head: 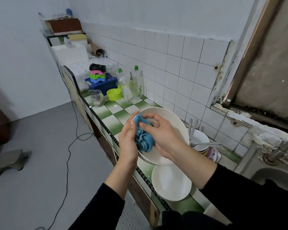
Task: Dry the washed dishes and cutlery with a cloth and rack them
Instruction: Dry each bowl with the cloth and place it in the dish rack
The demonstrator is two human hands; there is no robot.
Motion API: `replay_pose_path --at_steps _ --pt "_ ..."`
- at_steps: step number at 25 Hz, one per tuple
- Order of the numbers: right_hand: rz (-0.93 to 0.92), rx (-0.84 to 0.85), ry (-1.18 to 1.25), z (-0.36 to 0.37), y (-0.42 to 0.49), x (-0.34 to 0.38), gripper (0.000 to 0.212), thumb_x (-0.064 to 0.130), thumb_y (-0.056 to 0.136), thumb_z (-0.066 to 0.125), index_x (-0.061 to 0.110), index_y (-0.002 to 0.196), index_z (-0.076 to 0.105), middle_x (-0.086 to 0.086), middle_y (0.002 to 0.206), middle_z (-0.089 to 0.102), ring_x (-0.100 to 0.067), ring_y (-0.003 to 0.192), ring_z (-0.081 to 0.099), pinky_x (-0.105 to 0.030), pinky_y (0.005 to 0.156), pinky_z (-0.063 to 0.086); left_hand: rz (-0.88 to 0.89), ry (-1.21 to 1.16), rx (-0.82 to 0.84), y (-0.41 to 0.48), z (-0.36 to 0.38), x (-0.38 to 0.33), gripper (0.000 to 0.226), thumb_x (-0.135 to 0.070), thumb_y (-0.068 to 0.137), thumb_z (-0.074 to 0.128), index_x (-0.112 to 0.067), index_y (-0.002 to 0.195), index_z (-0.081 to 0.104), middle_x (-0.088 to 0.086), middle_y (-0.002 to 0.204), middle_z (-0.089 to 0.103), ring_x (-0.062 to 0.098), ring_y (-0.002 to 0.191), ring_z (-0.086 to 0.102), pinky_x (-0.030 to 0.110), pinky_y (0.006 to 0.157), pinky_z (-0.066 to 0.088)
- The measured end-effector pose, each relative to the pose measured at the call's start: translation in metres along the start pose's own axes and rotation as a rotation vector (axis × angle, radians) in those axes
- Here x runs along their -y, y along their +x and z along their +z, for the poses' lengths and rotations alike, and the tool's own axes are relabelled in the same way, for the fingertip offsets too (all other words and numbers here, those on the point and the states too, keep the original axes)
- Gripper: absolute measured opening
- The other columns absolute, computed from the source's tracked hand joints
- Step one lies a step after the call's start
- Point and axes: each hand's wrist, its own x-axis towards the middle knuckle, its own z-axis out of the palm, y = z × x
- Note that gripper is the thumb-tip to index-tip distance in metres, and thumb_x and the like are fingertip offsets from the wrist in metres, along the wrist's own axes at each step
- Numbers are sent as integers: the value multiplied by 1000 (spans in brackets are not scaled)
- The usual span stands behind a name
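Now the left hand (128, 143) grips the left rim of a white bowl (170, 120), its fingers seemingly wrapped behind, mostly hidden. The bowl is tilted above the checked counter (113, 112). The right hand (163, 133) pinches a blue cloth (144, 138) against the bowl's inside. A white plate (171, 185) lies below.
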Motion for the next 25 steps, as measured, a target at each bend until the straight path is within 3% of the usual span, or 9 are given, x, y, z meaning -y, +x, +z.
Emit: replay_pose_path --at_steps 2,5,9,13,18,20,22,25 --pt "49 42 -2 1 -1 2 19 0 90 63 19 94 61 -12 91 69 -23 77 66 -35 72 56 -17 -10 8 1 0 -1 30 -27 97 47 -17 121 62 22 122 63 37 112 62 44 96 51" --pt "-5 -89 113 -3 4 3 20 -1 91 60 19 94 59 -18 101 67 -26 80 65 -38 75 56 -8 -10 42 -2 4 -1 30 -19 102 39 -15 122 60 16 120 65 29 111 63 33 91 54" --pt "181 379 -158 -16 -3 4 17 3 94 55 18 100 60 -15 92 67 -23 74 67 -31 70 56 -65 77 51 9 1 -12 28 -32 99 44 -32 109 70 22 116 65 42 110 61 51 96 49" --pt "341 691 -434 -41 5 24 16 5 93 57 18 100 64 -8 85 69 -14 69 67 -23 65 55 -372 180 48 26 4 -35 36 -38 102 35 -27 112 68 13 110 69 32 99 65 37 83 51" --pt "172 1191 -1155 -53 19 68 22 6 91 63 20 108 67 -3 100 68 -8 83 63 -18 74 51 -662 170 139 40 -1 -51 40 -40 100 36 -16 115 65 13 109 67 30 96 62 36 87 46" --pt "117 1219 -1299 -56 27 83 23 10 92 64 22 111 67 -7 108 70 -16 91 66 -28 82 54 -718 166 182 39 -2 -52 40 -39 100 35 -15 110 66 11 100 70 28 88 65 34 82 47" --pt "-18 1140 -1332 -57 33 90 23 12 91 66 23 111 69 -8 112 71 -25 98 66 -34 89 54 -768 181 228 34 -1 -52 42 -37 100 34 -11 103 67 13 89 72 27 74 69 34 77 47" --pt "-243 946 -1270 -53 33 88 24 13 91 66 25 111 70 3 112 70 -10 99 63 -15 85 48 -808 219 260 26 -3 -47 45 -36 100 33 -4 97 64 17 82 72 28 63 70 36 74 46"
